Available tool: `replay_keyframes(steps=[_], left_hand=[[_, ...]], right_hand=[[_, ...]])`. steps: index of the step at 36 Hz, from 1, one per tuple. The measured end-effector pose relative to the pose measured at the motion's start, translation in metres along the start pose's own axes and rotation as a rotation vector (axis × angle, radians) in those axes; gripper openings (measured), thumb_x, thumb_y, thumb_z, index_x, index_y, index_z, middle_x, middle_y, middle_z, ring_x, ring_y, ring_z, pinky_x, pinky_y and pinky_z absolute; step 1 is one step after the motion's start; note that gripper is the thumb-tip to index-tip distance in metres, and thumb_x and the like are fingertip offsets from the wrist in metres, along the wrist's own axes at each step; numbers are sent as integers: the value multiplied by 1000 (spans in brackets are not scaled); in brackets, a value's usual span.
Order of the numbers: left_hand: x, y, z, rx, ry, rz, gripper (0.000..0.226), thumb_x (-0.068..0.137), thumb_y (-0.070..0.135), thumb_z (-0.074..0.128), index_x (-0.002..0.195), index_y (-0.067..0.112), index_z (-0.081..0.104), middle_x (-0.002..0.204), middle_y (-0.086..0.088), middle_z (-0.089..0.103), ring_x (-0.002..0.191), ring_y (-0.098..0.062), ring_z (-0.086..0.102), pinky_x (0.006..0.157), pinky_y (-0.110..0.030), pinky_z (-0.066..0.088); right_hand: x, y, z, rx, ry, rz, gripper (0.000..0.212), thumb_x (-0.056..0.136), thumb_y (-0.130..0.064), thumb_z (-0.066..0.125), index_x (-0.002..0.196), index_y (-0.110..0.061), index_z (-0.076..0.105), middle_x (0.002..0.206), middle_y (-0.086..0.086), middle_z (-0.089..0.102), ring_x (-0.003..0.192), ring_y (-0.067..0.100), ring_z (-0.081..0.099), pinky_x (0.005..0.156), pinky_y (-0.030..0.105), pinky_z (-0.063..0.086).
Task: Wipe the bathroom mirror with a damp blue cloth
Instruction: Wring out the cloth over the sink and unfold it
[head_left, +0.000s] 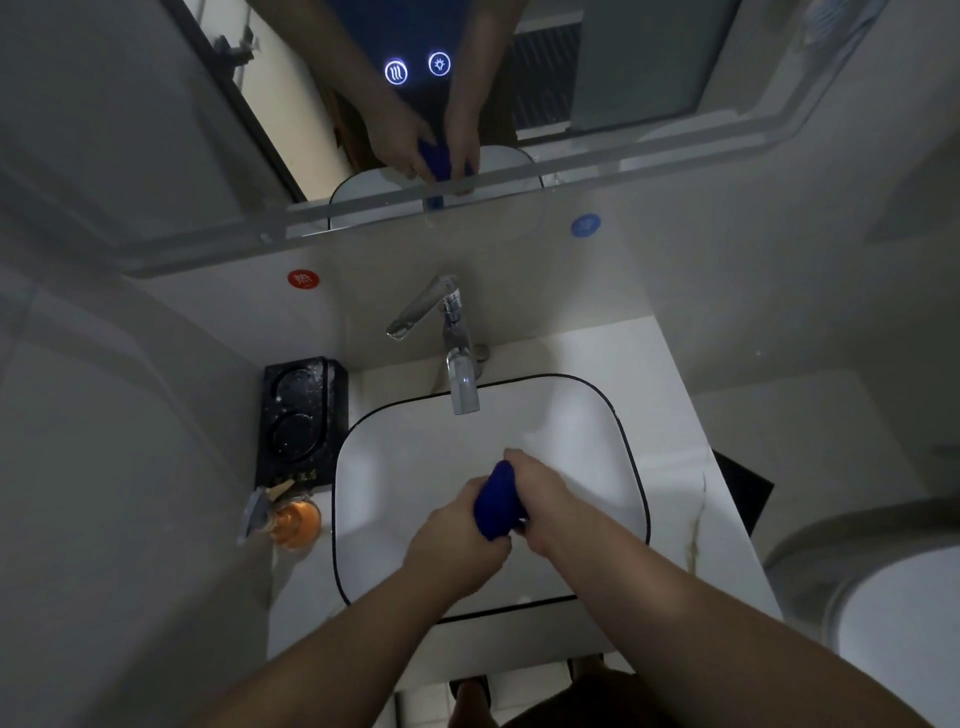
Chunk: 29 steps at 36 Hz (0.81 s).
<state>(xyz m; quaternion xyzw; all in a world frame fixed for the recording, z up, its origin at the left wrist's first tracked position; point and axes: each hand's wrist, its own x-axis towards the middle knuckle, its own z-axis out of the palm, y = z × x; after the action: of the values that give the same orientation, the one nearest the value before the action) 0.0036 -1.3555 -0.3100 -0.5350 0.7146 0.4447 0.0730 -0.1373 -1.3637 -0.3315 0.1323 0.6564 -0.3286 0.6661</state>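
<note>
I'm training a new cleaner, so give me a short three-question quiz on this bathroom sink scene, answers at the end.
1. True or false: the left hand and the right hand both grip the bunched dark blue cloth over the white rounded-square basin.
2. Where does the black rectangular tray with two round recesses sit? A) left of the basin B) right of the basin C) inside the basin
3. Fill in: the round red sticker is on the wall to the ___ of the chrome faucet.
Key: 1 true; 2 A; 3 left.
</note>
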Motion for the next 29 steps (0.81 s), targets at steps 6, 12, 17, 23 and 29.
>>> replay_keyframes(steps=[6, 12, 17, 23, 29], left_hand=[[-19, 18, -51, -800, -422, -205, 55, 83, 36, 80, 128, 16, 54, 82, -7, 59, 55, -15, 47, 50, -27, 33], [-31, 19, -54, -1582, -971, -260, 50, 89, 33, 82, 124, 11, 54, 70, -1, 58, 45, -12, 53, 39, -19, 37], [-30, 23, -26, -1711, -1144, -163, 57, 99, 40, 70, 148, 15, 53, 73, 0, 64, 51, -12, 61, 44, -18, 37], [-28, 33, -32, -1092, -700, -237, 58, 95, 32, 76, 141, 11, 48, 83, -2, 60, 58, -13, 50, 52, -23, 34], [-14, 46, -11, -339, -248, -257, 6, 87, 12, 65, 86, 12, 59, 62, -4, 58, 41, -8, 50, 45, -21, 37]], right_hand=[[-36, -4, -50, 285, -432, -56, 53, 80, -32, 70, 124, -2, 67, 119, 18, 71, 114, 35, 63, 100, 45, 48], [-43, -9, -52, 255, -957, -155, 87, 87, -60, 75, 151, -7, 50, 144, 18, 58, 132, 35, 55, 121, 45, 35], [-59, -27, -34, 207, -967, -290, 69, 102, -35, 56, 166, -22, 34, 169, 15, 37, 150, 41, 43, 124, 53, 33], [-57, -26, -29, 6, -714, -345, 36, 97, -16, 61, 133, -12, 67, 105, 17, 68, 85, 33, 67, 86, 48, 54], [-59, -14, -11, -489, -266, -670, 30, 96, -5, 55, 108, -21, 78, 71, -3, 73, 65, 5, 68, 64, 18, 54]])
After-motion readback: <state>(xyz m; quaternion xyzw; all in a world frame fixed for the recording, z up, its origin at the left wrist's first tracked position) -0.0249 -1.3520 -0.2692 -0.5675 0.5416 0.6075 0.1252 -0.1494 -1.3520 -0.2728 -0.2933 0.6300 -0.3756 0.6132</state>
